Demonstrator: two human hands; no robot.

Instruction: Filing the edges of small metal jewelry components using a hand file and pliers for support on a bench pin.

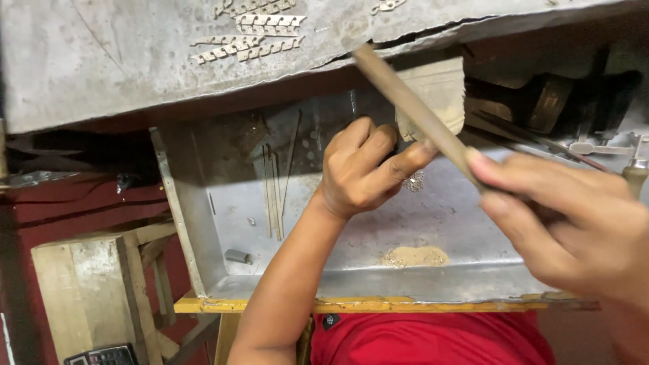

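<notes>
file [412, 108]: dull metal | tray [473, 263]: scuffed matt sheet metal

bench top [101, 61] overhead, tray floor [378, 230] open below

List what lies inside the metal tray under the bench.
In the tray: a heap of filings, thin rods and a small grey cylinder. The left hand and right hand with its file cover the rest.

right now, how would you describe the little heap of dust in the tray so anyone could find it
Start at the shallow metal tray pulled out under the grey workbench top. On its floor, near the front edge and below the left hand, lies the heap of filings. It is a tan, sandy mound, unlike the thin metal strips and small grey cylinder further left.
</notes>
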